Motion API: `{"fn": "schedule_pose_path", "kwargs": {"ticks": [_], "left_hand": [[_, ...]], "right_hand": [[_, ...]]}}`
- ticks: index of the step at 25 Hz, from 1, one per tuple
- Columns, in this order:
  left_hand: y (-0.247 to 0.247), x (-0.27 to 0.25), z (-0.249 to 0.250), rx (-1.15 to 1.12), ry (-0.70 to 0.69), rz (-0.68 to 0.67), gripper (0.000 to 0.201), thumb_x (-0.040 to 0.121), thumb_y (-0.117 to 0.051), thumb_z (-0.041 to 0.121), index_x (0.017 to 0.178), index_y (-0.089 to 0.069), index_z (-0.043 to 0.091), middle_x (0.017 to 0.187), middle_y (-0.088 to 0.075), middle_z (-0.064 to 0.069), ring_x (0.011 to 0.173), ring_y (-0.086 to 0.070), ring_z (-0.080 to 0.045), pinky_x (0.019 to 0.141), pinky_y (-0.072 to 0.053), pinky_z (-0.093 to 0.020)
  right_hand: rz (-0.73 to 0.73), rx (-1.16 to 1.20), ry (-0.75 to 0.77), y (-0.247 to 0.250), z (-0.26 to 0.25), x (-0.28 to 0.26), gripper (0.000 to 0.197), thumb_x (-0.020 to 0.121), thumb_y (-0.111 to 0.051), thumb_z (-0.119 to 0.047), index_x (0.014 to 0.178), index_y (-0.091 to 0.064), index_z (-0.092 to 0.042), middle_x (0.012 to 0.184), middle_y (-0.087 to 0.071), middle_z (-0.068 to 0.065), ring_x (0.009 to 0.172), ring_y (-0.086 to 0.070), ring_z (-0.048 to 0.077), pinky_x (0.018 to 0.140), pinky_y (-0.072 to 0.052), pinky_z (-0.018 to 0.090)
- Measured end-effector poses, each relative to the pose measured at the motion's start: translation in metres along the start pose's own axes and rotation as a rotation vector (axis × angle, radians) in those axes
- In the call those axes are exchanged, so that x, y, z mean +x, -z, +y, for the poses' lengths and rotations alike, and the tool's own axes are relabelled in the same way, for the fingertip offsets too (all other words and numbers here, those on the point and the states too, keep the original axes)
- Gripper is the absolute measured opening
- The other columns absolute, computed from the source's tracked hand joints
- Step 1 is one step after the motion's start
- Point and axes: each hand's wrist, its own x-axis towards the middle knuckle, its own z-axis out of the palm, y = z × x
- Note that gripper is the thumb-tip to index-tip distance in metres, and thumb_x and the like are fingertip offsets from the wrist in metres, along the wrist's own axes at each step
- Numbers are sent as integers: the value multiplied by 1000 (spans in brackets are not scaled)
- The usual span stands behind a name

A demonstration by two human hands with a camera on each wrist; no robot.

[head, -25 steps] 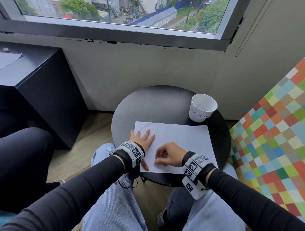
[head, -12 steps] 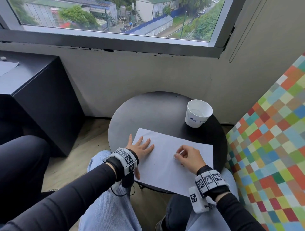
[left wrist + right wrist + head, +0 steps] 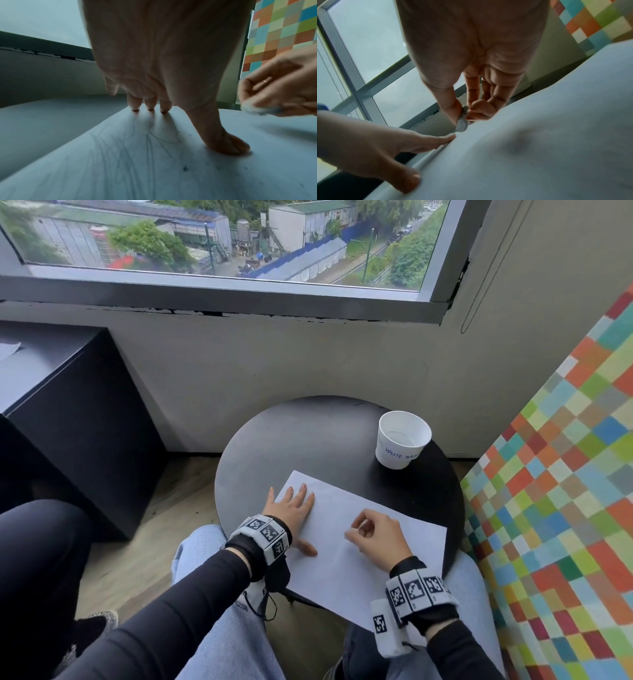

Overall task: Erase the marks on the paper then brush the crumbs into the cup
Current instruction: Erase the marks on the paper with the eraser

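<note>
A white sheet of paper (image 3: 394,546) lies on the round black table (image 3: 308,436), its near edge over my lap. Faint pencil scribbles (image 3: 130,146) and dark crumbs (image 3: 185,168) show on it in the left wrist view. My left hand (image 3: 291,505) lies flat on the sheet's left end, fingers (image 3: 150,104) straight and thumb pressed down. My right hand (image 3: 371,534) pinches a small white eraser (image 3: 462,123) between thumb and fingers, its tip on the paper at mid-sheet. A white paper cup (image 3: 402,440) with blue writing stands upright at the table's far right.
A black cabinet (image 3: 68,412) stands to the left, and a wall with a window (image 3: 222,237) rises behind the table. A checkered multicolour panel (image 3: 565,508) runs close along the right side. Another person's dark-clad leg (image 3: 37,559) is at the lower left.
My right hand with the eraser has moved right and away from my left hand, along the paper. The sheet now lies turned at an angle. My left hand stays flat on it.
</note>
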Motion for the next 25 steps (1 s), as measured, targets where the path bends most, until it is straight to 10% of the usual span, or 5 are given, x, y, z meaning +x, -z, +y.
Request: {"fn": "schedule_pose_path", "kwargs": {"ticks": [13, 17, 21, 25], "left_hand": [[6, 1, 6, 145, 29, -21, 118, 74, -60, 78, 156, 13, 36, 164, 17, -7, 152, 2, -33, 112, -3, -71], [5, 1, 8, 170, 39, -19, 116, 74, -57, 80, 155, 14, 37, 164, 17, -7, 152, 1, -33, 114, -2, -70], [7, 1, 9, 196, 47, -19, 118, 74, -57, 81, 155, 16, 35, 164, 17, -8, 152, 0, -34, 115, -3, -68], [7, 1, 11, 187, 61, -20, 118, 74, -57, 81, 156, 15, 34, 164, 17, -7, 152, 0, -34, 115, -2, -67]], "right_hand": [[-242, -185, 141, -28, -34, 19, 9, 82, -63, -19, 89, -66, -14, 73, -60, -1, 67, -52, 11, 61, -39, 16], [-58, -242, 79, -21, -32, 38, 9, 82, -59, -16, 87, -65, -13, 84, -66, 7, 88, -59, 25, 76, -45, 26], [-332, -304, 127, -22, -40, 25, 10, 81, -65, -22, 88, -67, -16, 78, -60, -2, 79, -52, 14, 72, -38, 21], [-194, -318, 82, -13, -38, 47, 5, 80, -63, -19, 84, -63, -18, 89, -67, 8, 94, -58, 23, 80, -45, 25]]}}
